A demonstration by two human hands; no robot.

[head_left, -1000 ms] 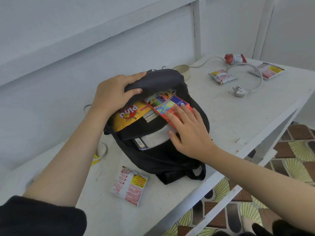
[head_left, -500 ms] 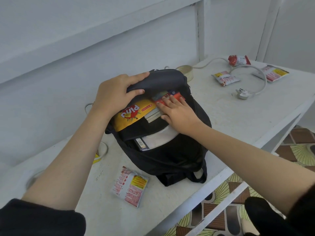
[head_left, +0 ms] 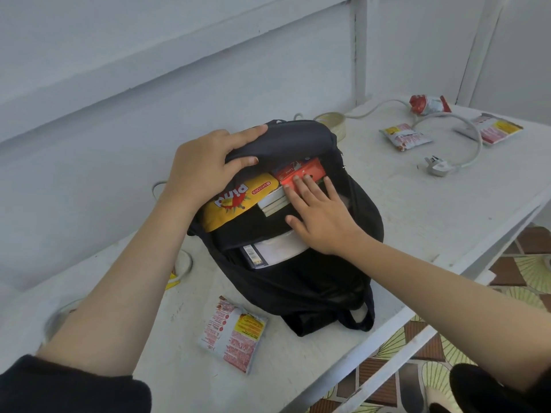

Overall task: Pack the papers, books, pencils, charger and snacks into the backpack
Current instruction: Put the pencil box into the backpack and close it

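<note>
Left hand (head_left: pixel 202 168) grips the backpack (head_left: pixel 298 281) flap open | right hand (head_left: pixel 322 216), fingers flat, presses the red pencil box (head_left: pixel 301 171) into the mouth | risk: box snags on books (head_left: pixel 272 202), springs out | charger (head_left: pixel 438 166) lies far right

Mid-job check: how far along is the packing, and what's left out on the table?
Done: a yellow snack bag, books and white papers sit inside the open backpack. In hand: the left hand holds the flap up while the right hand presses the red pencil box in with flat fingers. Left: the charger, the front snack packet and three far snack packets lie out on the table.
</note>
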